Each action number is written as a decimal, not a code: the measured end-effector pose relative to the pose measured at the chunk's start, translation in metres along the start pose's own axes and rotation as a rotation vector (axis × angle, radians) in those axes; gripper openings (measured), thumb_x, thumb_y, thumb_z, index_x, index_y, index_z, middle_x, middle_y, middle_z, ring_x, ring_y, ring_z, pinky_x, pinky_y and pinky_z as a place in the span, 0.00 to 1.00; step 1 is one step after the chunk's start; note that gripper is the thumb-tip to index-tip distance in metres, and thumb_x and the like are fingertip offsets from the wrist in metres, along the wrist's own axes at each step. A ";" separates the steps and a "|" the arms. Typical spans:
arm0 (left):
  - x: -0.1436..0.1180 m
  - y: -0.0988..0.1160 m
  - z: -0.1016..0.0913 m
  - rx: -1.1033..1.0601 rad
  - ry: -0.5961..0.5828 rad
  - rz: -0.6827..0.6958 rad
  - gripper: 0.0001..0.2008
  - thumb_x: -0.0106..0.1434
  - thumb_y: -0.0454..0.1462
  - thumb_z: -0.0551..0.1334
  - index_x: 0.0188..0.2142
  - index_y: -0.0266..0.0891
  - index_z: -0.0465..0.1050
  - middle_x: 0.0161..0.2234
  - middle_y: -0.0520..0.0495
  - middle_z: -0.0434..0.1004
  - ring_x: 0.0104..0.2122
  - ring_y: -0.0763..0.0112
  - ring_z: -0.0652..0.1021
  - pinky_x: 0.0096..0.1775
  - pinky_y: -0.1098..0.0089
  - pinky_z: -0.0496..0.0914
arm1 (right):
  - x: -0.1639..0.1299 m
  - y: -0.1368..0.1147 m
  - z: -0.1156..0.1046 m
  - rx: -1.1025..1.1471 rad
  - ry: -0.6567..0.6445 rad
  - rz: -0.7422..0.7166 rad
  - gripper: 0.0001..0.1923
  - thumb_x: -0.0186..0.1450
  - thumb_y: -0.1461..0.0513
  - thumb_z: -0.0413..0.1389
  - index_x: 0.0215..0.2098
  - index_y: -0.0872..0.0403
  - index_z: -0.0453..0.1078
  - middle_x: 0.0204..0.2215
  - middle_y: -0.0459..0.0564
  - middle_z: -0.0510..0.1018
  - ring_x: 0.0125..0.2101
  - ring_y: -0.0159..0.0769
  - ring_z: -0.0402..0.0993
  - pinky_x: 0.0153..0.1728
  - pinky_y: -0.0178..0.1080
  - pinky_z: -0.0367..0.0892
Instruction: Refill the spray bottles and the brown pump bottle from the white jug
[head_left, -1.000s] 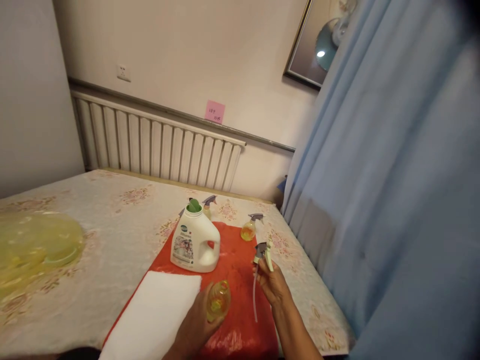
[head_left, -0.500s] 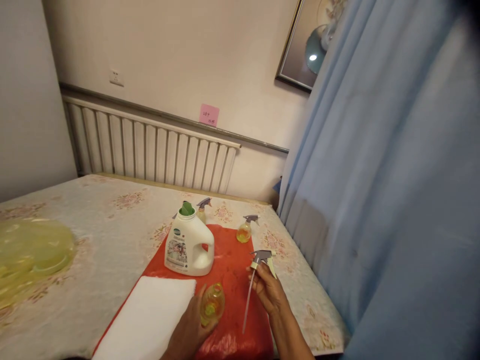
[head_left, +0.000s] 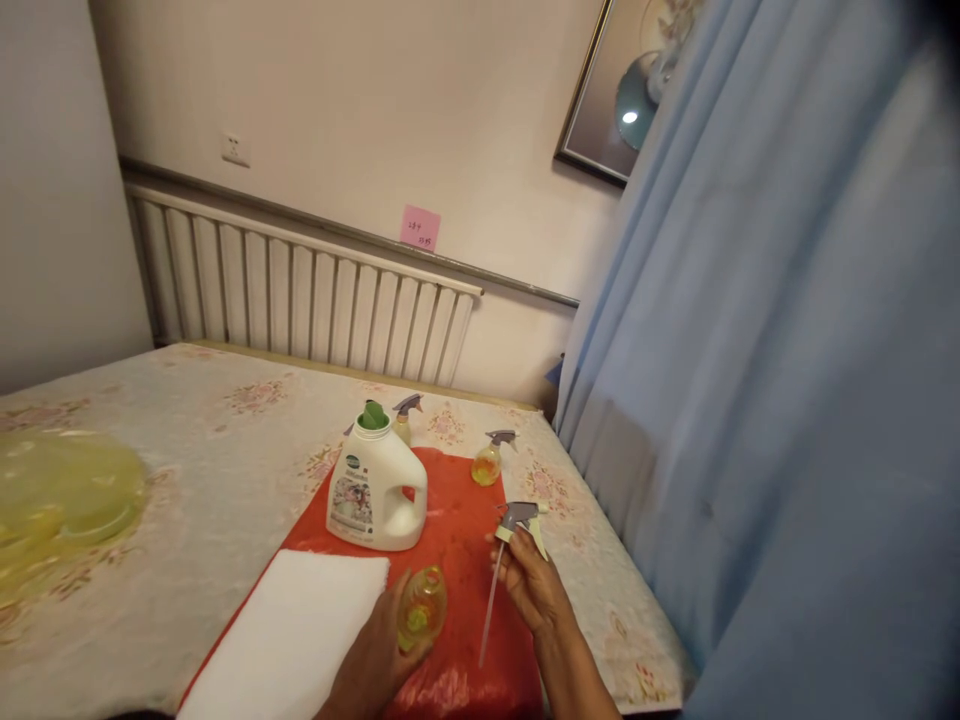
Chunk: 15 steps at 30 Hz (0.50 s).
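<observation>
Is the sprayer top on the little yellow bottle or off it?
Off. The right hand holds the sprayer top apart from the little yellow bottle.

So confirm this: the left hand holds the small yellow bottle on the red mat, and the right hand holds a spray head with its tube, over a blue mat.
Not quite. The head view shows the right hand with the grey spray head over the same red plastic mat, not a blue one. The left hand does hold the small yellow bottle.

Dim, warm light — soft focus, edges stretched.

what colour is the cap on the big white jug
Green, seen in the head view on the white jug.
</observation>
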<state>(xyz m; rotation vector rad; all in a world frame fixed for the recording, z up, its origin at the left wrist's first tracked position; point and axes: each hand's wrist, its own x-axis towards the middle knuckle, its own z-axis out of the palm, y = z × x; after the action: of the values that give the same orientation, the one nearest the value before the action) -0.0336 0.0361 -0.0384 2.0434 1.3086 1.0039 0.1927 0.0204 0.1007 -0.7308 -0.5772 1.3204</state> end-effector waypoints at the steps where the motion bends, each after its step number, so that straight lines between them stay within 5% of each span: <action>1: 0.000 0.000 0.000 -0.011 0.003 0.000 0.37 0.56 0.43 0.62 0.63 0.41 0.51 0.60 0.39 0.66 0.60 0.53 0.68 0.61 0.53 0.63 | 0.000 -0.001 0.001 -0.003 -0.011 0.004 0.16 0.49 0.61 0.71 0.35 0.52 0.74 0.34 0.47 0.83 0.30 0.34 0.79 0.31 0.35 0.72; 15: -0.002 0.003 -0.001 -0.044 0.004 -0.014 0.36 0.56 0.44 0.63 0.62 0.42 0.54 0.59 0.39 0.66 0.59 0.52 0.68 0.60 0.51 0.63 | 0.002 -0.024 0.069 -0.082 -0.169 -0.282 0.15 0.59 0.58 0.64 0.45 0.49 0.74 0.38 0.48 0.81 0.31 0.34 0.77 0.36 0.39 0.72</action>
<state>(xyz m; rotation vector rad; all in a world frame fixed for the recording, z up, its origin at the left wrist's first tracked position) -0.0332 0.0333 -0.0364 1.9979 1.2895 1.0221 0.1572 0.0304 0.1641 -0.5827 -0.8427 1.1061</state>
